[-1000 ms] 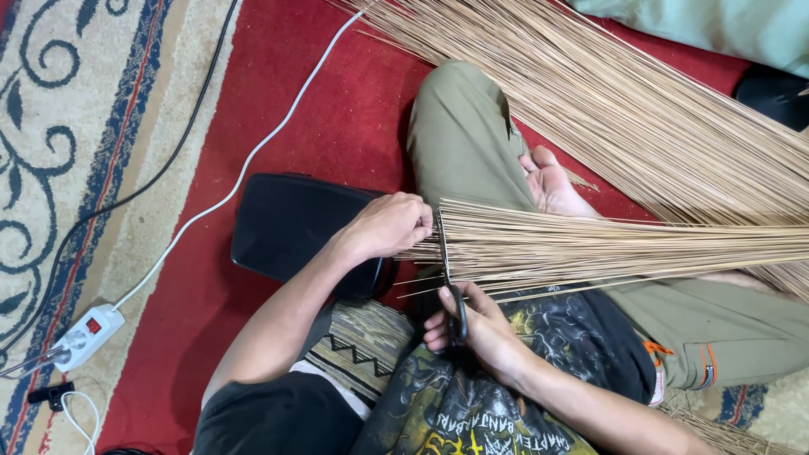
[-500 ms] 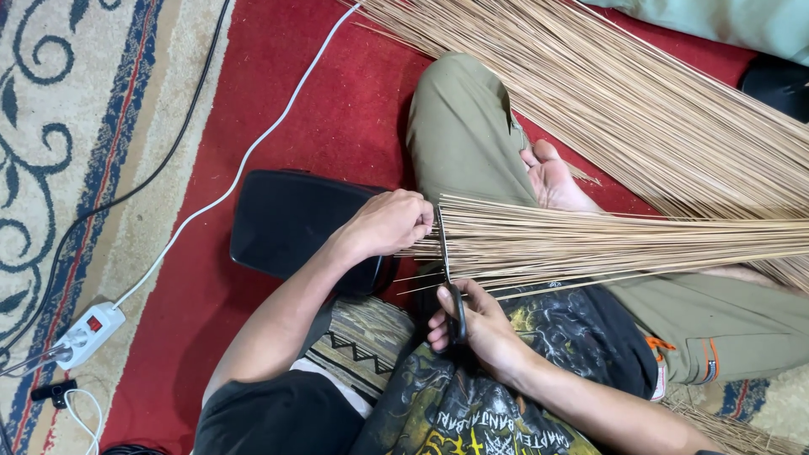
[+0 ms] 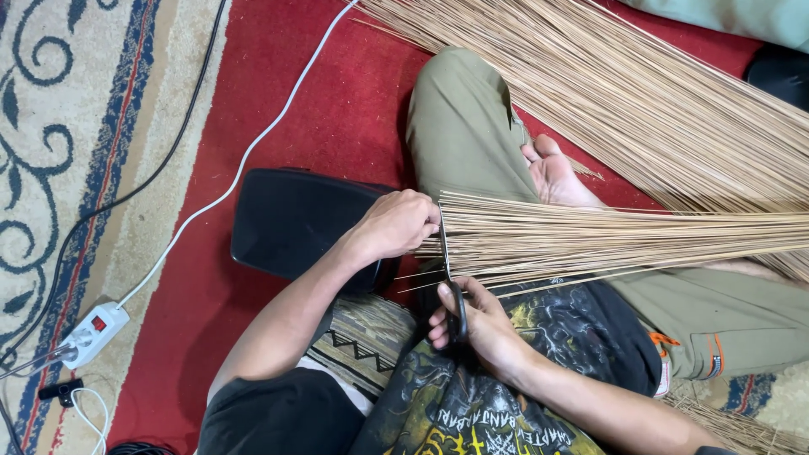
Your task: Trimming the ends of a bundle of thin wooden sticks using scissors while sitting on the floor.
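The person's left hand (image 3: 394,224) is curled into a loose fist, knuckles up, its bare forearm stretched forward from the lower left. The right hand (image 3: 476,324) sits closer to the body, fingers bent and closed, wrist angled in from the lower right.

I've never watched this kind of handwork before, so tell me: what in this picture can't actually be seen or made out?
All from the head view:
- Cut ends of the stick bundle: covered by the left hand.
- Scissors: handles wrapped by the right hand; blades run into the sticks, so how far apart they stand is unclear.
- Large stick pile: cut off by the top and right edges.
- Power strip: its plugs too small to tell.
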